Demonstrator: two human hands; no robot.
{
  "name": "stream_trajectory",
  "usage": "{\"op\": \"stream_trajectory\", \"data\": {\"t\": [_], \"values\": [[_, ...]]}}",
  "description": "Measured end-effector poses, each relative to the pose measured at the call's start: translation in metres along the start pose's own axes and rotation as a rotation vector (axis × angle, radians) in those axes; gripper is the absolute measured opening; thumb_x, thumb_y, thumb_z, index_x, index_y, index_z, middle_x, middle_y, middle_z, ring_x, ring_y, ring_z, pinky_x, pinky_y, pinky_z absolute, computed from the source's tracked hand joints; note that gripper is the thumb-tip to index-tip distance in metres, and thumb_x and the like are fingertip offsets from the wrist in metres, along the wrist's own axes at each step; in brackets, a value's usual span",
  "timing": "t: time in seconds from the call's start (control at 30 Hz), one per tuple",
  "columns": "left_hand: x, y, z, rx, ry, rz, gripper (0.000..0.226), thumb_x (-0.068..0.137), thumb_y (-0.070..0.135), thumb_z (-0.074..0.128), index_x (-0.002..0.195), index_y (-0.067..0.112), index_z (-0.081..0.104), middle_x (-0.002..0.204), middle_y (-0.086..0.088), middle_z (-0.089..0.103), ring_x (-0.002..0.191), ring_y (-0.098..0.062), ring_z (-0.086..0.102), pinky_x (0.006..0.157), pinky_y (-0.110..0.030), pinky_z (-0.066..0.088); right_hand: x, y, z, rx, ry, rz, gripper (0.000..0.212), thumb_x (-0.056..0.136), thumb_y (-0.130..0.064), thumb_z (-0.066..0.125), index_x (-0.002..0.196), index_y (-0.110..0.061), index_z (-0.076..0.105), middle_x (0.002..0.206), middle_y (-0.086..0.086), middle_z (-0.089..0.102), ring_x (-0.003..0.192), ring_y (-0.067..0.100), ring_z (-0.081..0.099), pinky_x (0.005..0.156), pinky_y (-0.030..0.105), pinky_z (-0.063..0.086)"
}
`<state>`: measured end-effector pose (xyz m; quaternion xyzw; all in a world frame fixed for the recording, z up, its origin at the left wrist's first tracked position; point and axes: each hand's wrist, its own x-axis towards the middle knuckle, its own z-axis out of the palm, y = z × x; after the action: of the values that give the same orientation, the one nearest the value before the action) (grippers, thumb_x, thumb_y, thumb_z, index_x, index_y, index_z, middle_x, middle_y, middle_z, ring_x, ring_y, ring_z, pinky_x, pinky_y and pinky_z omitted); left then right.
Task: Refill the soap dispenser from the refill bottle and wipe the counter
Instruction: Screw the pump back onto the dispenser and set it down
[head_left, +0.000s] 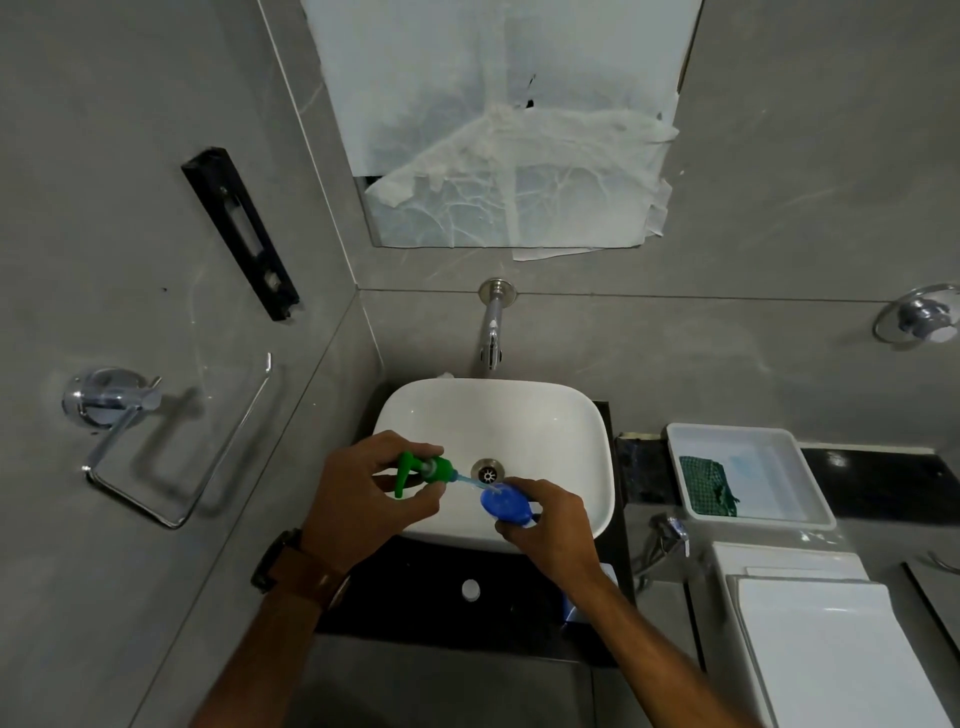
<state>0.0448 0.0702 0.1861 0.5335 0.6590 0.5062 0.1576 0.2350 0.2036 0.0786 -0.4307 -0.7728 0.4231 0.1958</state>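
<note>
- While the left hand (363, 493) pinches the green plastic pump head (422, 470) over the white ceramic sink basin (561, 415), the pump's pale tube angles down to the mouth of the blue soap dispenser bottle (503, 505).
- That bottle sits clamped in the right hand (550, 525), tilted, right above the basin near the metal drain (488, 472).
- So the pump is off or going back in, honestly can't tell which, and I can't see the soap level either.
- No obvious refill bottle in view; a small white cap (470, 590) lies on the dark counter (415, 597) in front.
- Wiping looks not started imo: the green cloth (706, 486) is sitting in the white plastic tray (800, 457) off to the right.
</note>
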Motion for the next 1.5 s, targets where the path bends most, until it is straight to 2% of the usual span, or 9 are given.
{"op": "stream_trajectory", "data": {"t": [0.13, 0.37, 0.47, 0.6, 0.9, 1.1, 1.23, 1.43, 1.5], "values": [[-0.003, 0.000, 0.006, 0.053, -0.014, -0.014, 0.036, 0.072, 0.016, 0.086, 0.105, 0.025, 0.074, 0.099, 0.011, 0.073, 0.091, -0.017, 0.073, 0.075, -0.028, 0.063, -0.003, -0.003, 0.002, -0.012, 0.000, -0.029, 0.051, 0.078, -0.031, 0.088, 0.126, -0.028, 0.071, 0.119, -0.006, 0.075, 0.106, 0.015, 0.067, 0.106, 0.045, 0.054], [-0.007, 0.001, 0.017, 0.114, -0.030, -0.012, 0.039, 0.071, 0.013, 0.086, 0.106, 0.025, 0.073, 0.098, 0.010, 0.072, 0.089, -0.007, 0.070, 0.075, -0.016, 0.058, -0.009, -0.019, 0.002, 0.011, -0.020, -0.109, 0.051, 0.077, -0.028, 0.089, 0.125, -0.029, 0.071, 0.118, -0.006, 0.076, 0.106, 0.011, 0.067, 0.104, 0.041, 0.055], [-0.004, 0.002, 0.021, 0.149, -0.030, -0.016, 0.036, 0.072, 0.015, 0.086, 0.105, 0.021, 0.074, 0.099, 0.008, 0.072, 0.089, -0.007, 0.069, 0.075, -0.016, 0.058, -0.011, -0.029, 0.002, 0.039, -0.008, -0.196, 0.049, 0.076, -0.026, 0.089, 0.122, -0.027, 0.072, 0.115, -0.005, 0.077, 0.100, 0.006, 0.064, 0.101, 0.038, 0.057], [0.003, 0.005, 0.019, 0.117, -0.015, -0.038, 0.034, 0.073, 0.010, 0.084, 0.104, 0.020, 0.073, 0.099, 0.005, 0.071, 0.092, -0.008, 0.068, 0.075, -0.017, 0.059, -0.012, -0.041, 0.000, 0.056, -0.021, -0.271, 0.048, 0.078, -0.027, 0.088, 0.122, -0.026, 0.071, 0.114, -0.002, 0.076, 0.102, 0.013, 0.068, 0.096, 0.037, 0.059], [0.008, 0.015, 0.012, 0.070, -0.045, -0.026, 0.035, 0.075, 0.009, 0.084, 0.101, 0.028, 0.070, 0.100, 0.006, 0.072, 0.093, -0.008, 0.070, 0.077, -0.017, 0.058, -0.017, -0.052, -0.005, 0.040, -0.050, -0.272, 0.048, 0.081, -0.028, 0.086, 0.125, -0.020, 0.070, 0.118, 0.001, 0.075, 0.106, 0.018, 0.068, 0.099, 0.042, 0.057], [0.000, 0.011, 0.017, 0.133, -0.078, -0.001, 0.035, 0.075, 0.012, 0.084, 0.108, 0.014, 0.075, 0.095, 0.002, 0.069, 0.088, -0.015, 0.069, 0.078, -0.022, 0.061, -0.020, -0.057, -0.004, 0.060, -0.023, -0.270, 0.051, 0.079, -0.031, 0.088, 0.125, -0.020, 0.069, 0.118, 0.002, 0.075, 0.105, 0.019, 0.069, 0.099, 0.040, 0.058], [-0.001, 0.009, 0.018, 0.177, -0.085, 0.044, 0.036, 0.077, 0.015, 0.083, 0.112, 0.011, 0.075, 0.095, 0.001, 0.070, 0.088, -0.016, 0.068, 0.082, -0.022, 0.060, -0.020, -0.059, -0.004, 0.064, -0.022, -0.269, 0.049, 0.080, -0.031, 0.087, 0.124, -0.019, 0.070, 0.117, 0.002, 0.076, 0.103, 0.018, 0.069, 0.099, 0.040, 0.058], [-0.012, 0.004, 0.022, 0.009, -0.090, -0.007, 0.042, 0.082, 0.005, 0.076, 0.122, 0.014, 0.068, 0.117, 0.007, 0.072, 0.110, -0.009, 0.067, 0.096, -0.021, 0.053, -0.025, -0.060, -0.007, 0.098, -0.011, -0.273, 0.049, 0.079, -0.032, 0.088, 0.123, -0.019, 0.071, 0.116, 0.000, 0.076, 0.101, 0.015, 0.069, 0.092, 0.033, 0.061], [-0.014, 0.003, 0.025, -0.058, -0.069, -0.035, 0.041, 0.083, 0.012, 0.078, 0.122, 0.016, 0.067, 0.118, 0.009, 0.072, 0.113, -0.010, 0.066, 0.096, -0.020, 0.052, -0.024, -0.062, -0.009, 0.092, -0.006, -0.274, 0.051, 0.079, -0.032, 0.088, 0.125, -0.018, 0.070, 0.117, 0.000, 0.076, 0.102, 0.015, 0.069, 0.093, 0.032, 0.061]]}}
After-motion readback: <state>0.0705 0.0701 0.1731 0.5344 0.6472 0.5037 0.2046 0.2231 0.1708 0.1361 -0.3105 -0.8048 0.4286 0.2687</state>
